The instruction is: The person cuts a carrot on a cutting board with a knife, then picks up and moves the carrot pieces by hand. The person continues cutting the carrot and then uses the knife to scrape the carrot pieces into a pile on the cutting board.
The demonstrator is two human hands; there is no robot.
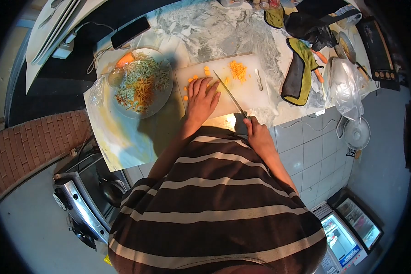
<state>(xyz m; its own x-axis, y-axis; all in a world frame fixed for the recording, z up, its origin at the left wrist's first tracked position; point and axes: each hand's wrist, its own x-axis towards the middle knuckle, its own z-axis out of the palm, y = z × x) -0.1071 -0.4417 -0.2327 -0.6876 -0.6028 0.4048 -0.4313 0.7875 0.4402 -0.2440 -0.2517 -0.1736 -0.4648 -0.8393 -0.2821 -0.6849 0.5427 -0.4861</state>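
Note:
My left hand [202,102] rests on the white cutting board [253,100], fingers bent over carrot pieces that it presses down and mostly hides. Orange carrot slices [185,97] lie around its fingertips. In my right hand [259,136] is the handle of a knife [230,92], its blade slanting across the board just right of my left fingers. Beyond the blade sits a small heap of finely cut carrot [238,71]. Left of the board, a large clear plate [162,107] holds shredded cabbage [146,73] and carrot strips [139,93], with a bigger orange carrot piece [125,60] at its edge.
A black phone [130,33] lies at the back left of the marble-patterned table [187,27]. To the right are a green-and-black cloth [298,73], carrots [320,56], a black bag [309,29] and a clear plastic bag [345,82]. A stove [82,205] stands lower left.

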